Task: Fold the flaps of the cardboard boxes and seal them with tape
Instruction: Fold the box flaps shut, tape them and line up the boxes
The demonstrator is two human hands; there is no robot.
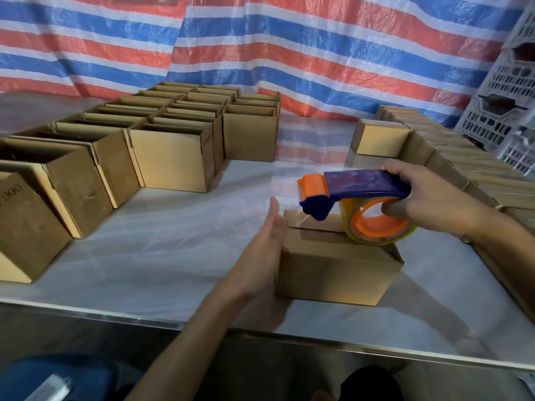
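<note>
Pale table (173, 250) bears boxes (170, 160) (tarp (289, 53) behind).

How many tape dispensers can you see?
1: the tape dispenser, held in the right hand, its roll on the near box the left hand touches. Others could hide behind boxes.

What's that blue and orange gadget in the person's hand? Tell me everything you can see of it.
It is a handheld tape dispenser, plastic by the look: dark blue body and handle, orange guard at the front, orange hub carrying a roll of clear yellowish tape. The right hand grips its handle from behind, thumb at the hub. It is held roughly level, the roll seemingly resting on top of a small closed cardboard box.
</note>
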